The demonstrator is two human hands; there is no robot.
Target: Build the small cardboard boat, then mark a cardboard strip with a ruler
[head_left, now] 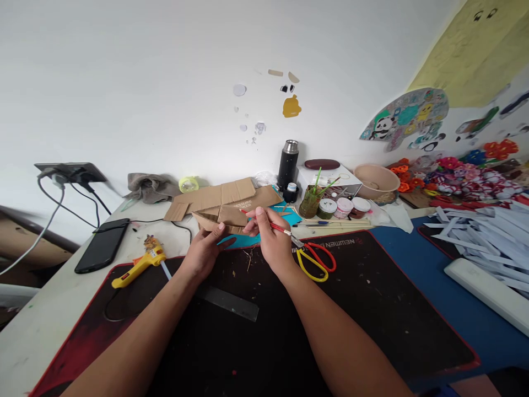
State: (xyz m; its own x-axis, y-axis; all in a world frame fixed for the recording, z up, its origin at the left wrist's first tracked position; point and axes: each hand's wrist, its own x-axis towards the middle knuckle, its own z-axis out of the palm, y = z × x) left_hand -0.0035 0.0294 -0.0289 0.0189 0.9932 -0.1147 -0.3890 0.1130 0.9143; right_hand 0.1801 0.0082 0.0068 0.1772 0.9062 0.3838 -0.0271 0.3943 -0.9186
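My left hand grips a folded piece of brown cardboard at its lower edge, thumb on top. In my right hand is a slim red pencil-like stick, pinched between thumb and fingers; its tip points left, over the cardboard. Whether the tip touches the surface I cannot tell. Just right of that hand lie scissors with one yellow and one red handle. More cardboard with printed lettering lies behind, and blue sheet material shows beneath.
A yellow glue gun and a black phone lie left. Behind stand a black flask, a brush jar and small paint pots. White paper strips pile up right. A clear strip lies on the dark mat.
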